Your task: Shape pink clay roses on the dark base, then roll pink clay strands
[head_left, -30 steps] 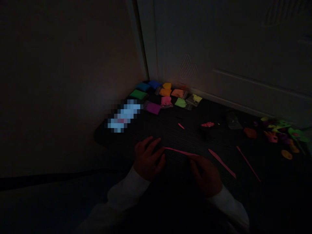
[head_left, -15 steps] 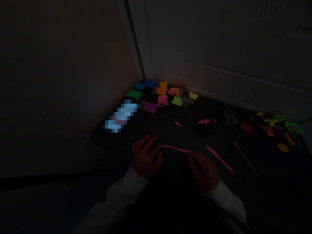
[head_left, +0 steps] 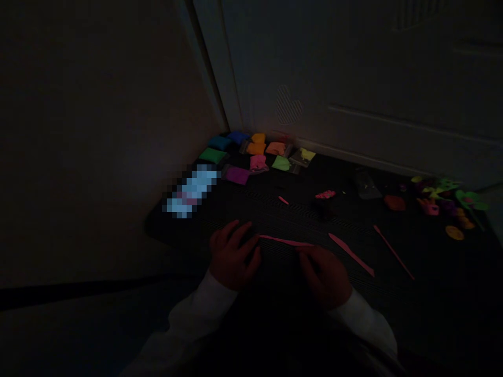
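Note:
In the dim head view a thin pink strip of modelling clay (head_left: 281,241) stretches between my two hands, over the dark tabletop. My left hand (head_left: 233,256) has its fingers spread, and the index fingertip meets the strip's left end. Over the right end, my right hand (head_left: 326,275) has thumb and fingers closed together; the tip of the strip is hidden there. Just right of that hand lies a pink clay knife (head_left: 351,254), and beyond it a slim pink modelling stick (head_left: 393,252). A short pink piece (head_left: 283,200) rests behind the strip.
Packets of coloured clay, among them a purple one (head_left: 237,175) and a green one (head_left: 212,155), lie at the back left. Near them glows a blurred bright screen (head_left: 192,191). A pink patterned piece (head_left: 325,195), a red lump (head_left: 394,202) and colourful moulds (head_left: 451,201) are farther right.
The whole view has shifted slightly, so the table things appear a little farther left. Both hands keep nearly the same pose at the strip.

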{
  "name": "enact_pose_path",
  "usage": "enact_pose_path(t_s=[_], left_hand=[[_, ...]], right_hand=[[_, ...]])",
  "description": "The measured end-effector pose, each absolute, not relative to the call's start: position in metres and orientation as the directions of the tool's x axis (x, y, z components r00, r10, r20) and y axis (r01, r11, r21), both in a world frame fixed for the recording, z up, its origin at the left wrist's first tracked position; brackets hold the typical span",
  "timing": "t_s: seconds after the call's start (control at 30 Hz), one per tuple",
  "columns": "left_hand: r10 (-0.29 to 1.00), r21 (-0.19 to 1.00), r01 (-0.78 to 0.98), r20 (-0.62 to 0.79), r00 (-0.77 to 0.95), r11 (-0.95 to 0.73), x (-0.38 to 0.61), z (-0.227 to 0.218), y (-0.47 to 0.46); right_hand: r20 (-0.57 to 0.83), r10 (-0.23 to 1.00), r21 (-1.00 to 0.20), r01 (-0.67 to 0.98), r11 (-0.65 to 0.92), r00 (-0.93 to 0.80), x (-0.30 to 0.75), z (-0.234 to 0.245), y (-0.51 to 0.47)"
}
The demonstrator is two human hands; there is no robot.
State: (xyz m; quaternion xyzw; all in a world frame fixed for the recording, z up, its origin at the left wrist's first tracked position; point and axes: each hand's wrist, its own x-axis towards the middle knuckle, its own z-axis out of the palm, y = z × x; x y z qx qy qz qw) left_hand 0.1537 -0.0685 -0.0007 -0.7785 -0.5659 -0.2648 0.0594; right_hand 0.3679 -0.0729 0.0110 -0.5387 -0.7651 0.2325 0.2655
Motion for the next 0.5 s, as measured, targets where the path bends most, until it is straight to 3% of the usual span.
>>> enact_pose_path(t_s=[0.5], left_hand=[[0.879,0.190,0.919,0.410,0.245,-0.345,0.1560,0.0033,-0.0689]], right_hand=[[0.196,0.937,-0.627,0.698,0.346,-0.289,0.3681,0.0099,-0.0725]])
